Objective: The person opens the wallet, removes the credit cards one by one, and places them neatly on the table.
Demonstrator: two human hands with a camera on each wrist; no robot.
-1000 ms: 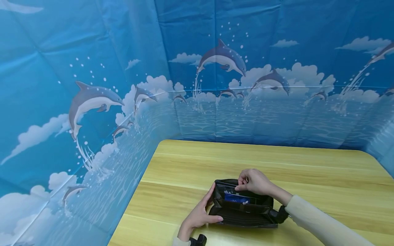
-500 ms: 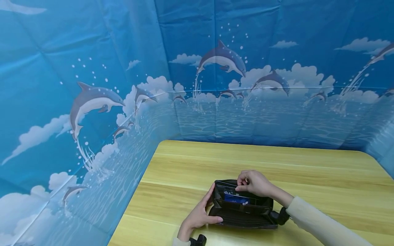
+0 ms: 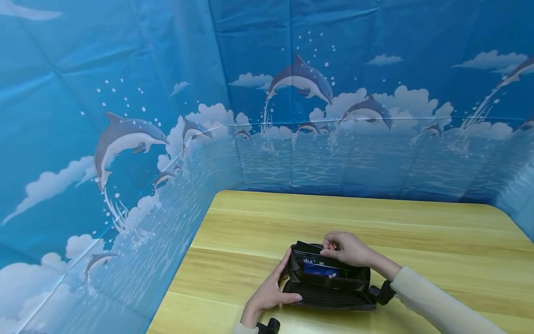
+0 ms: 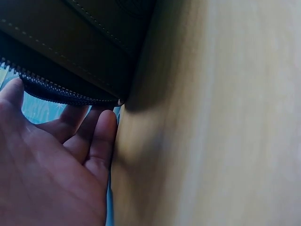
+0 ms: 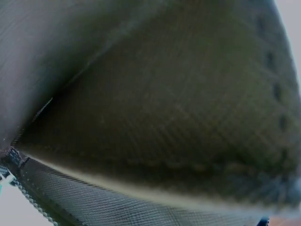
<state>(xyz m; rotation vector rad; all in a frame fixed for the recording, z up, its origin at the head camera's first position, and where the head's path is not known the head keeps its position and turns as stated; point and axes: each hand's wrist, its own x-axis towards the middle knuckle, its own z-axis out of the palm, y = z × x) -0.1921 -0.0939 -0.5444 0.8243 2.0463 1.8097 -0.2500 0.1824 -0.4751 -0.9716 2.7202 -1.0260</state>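
Observation:
A black zip-around wallet [image 3: 333,299] stands spread apart on the table, its card slots facing up. My left hand [image 3: 269,291] grips its left end, thumb over the near flap and fingers against the far side. In the left wrist view the fingers [image 4: 101,136] bend under the wallet's zipper edge [image 4: 70,94]. My right hand [image 3: 349,248] pinches a dark card [image 3: 308,247], which sticks up from the back of the wallet. A blue card [image 3: 321,270] sits in a slot in front. Wallet lining [image 5: 164,103] fills most of the right wrist view; the right fingers are hidden there.
The wooden table [image 3: 250,222] stretches behind and to both sides of the wallet. A blue curtain [image 3: 267,157] printed with dolphins hangs along its back and left edges.
The dark card has come up above the wallet's back edge at my right fingertips. My left hand and the wallet have stayed in place.

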